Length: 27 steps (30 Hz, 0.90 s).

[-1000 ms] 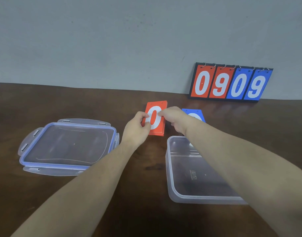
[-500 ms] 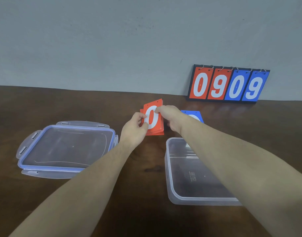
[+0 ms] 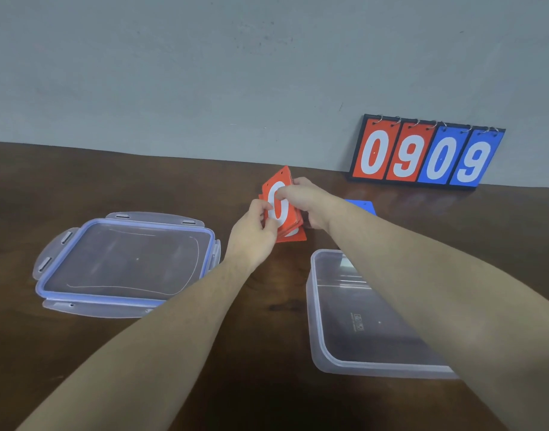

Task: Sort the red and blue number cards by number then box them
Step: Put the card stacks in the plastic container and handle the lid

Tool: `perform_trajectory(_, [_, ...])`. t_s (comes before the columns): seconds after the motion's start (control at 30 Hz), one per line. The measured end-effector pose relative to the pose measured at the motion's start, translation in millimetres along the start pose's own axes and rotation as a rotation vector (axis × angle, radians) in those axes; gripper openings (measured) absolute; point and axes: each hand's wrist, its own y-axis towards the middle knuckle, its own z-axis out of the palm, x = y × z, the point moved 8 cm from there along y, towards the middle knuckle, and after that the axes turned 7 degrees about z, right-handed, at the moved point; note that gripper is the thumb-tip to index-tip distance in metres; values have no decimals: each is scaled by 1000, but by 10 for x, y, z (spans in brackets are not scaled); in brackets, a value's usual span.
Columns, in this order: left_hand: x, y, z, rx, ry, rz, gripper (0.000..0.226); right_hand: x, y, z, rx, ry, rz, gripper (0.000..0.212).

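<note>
As both hands tilt the red cards up off the table, the left hand pinches one edge, the right hand the other. The loose stack could fan and spill, likely short of the open box.

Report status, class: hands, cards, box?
Both hands, left and right, grip red cards, lifted. Blue cards on table. Box open, empty. Nothing blocking.

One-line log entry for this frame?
phase: lifting red cards | left hand: gripping stack | right hand: gripping stack | box: empty | lid: off
</note>
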Motion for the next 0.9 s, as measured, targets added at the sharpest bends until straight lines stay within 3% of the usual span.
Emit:
perform_trajectory(0.17, [-9,8,-13,-8,13,23,28,-74,22,19,16,79,53,53])
perform_trajectory(0.63, [-17,-12,23,7,-66,4,23,-220,70,-50,17,267,-45,56])
perform_trajectory(0.8, [-179,-6,-83,-55,-401,-60,38,-160,-100,-321,24,303,-84,71])
perform_trajectory(0.9, [-430,25,-64,-33,-687,-174,52,-95,-392,-542,75,342,-129,48])
